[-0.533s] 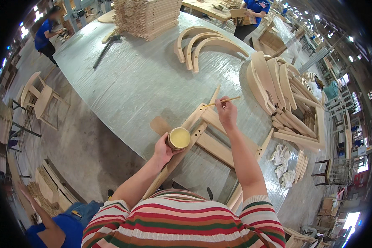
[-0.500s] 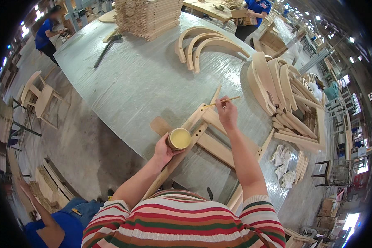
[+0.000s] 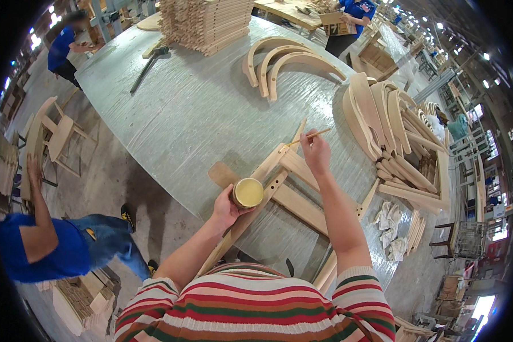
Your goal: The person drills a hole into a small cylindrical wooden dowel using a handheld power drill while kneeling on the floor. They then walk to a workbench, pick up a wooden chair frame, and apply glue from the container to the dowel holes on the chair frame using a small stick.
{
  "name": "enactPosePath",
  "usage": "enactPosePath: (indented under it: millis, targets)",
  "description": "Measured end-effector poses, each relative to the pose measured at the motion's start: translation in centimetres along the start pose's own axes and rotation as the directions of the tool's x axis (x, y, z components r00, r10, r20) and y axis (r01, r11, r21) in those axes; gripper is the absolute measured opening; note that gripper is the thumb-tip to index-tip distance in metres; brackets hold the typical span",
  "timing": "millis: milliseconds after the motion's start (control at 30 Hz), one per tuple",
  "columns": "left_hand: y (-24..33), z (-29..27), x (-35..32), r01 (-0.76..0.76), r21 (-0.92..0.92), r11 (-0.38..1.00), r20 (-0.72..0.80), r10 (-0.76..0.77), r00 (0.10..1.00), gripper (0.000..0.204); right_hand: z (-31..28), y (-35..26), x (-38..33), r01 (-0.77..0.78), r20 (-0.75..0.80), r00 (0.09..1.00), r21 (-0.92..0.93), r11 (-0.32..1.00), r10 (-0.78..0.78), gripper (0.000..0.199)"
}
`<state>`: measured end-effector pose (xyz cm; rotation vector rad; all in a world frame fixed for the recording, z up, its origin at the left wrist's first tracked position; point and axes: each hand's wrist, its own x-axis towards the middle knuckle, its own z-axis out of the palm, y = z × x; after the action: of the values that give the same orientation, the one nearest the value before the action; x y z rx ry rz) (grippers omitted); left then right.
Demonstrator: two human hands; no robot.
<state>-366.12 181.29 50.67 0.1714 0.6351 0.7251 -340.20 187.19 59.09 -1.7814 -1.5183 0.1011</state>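
My left hand [image 3: 225, 208] grips a small round cup of yellowish glue [image 3: 248, 192], held just above the near edge of the table. My right hand [image 3: 316, 153] pinches a thin wooden stick [image 3: 305, 137] whose tip touches a joint on a pale wooden chair frame [image 3: 293, 191]. The frame lies flat on the grey table [image 3: 194, 119], its long rails running from near my chest toward the table's middle.
Curved wooden chair backs [image 3: 288, 60] lie at the table's far side, more bent parts [image 3: 385, 125] pile at the right, a stack of slats [image 3: 208, 23] at the back. White rags [image 3: 390, 219] lie right of the frame. A person in blue [image 3: 45, 245] stands at lower left.
The person in blue at the lower left has moved further into view. My hands, the cup and the stick stay in about the same place.
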Motion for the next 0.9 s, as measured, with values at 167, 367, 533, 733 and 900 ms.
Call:
enactPosePath:
  millis: [167, 367, 533, 733, 900]
  targets:
    - [0.0, -0.4, 0.2, -0.004, 0.003, 1.000, 0.004, 0.004, 1.000, 0.044, 0.6, 0.0, 0.5, -0.005, 0.034, 0.999, -0.044, 0.999, 0.006, 0.021]
    - [-0.1, -0.4, 0.3, 0.014, -0.004, 1.000, -0.011, -0.014, 1.000, 0.045, 1.4, 0.2, 0.8, 0.076, 0.157, 0.986, -0.078, 0.994, -0.063, 0.019]
    - [-0.1, -0.5, 0.4, 0.008, -0.001, 1.000, -0.009, -0.008, 1.000, 0.045, 1.3, 0.0, 1.6, 0.061, 0.167, 0.985, -0.082, 0.995, -0.047, 0.019]
    - [-0.2, -0.5, 0.3, 0.007, -0.015, 1.000, 0.019, -0.007, 1.000, 0.045, 0.4, -0.3, 1.6, 0.074, 0.155, 0.986, -0.086, 0.994, -0.060, 0.020]
    - [-0.1, -0.7, 0.3, -0.009, 0.027, 1.000, 0.024, 0.008, 1.000, 0.045, 0.8, -1.4, 1.1, 0.155, 0.166, 0.976, -0.093, 0.984, -0.138, 0.022]
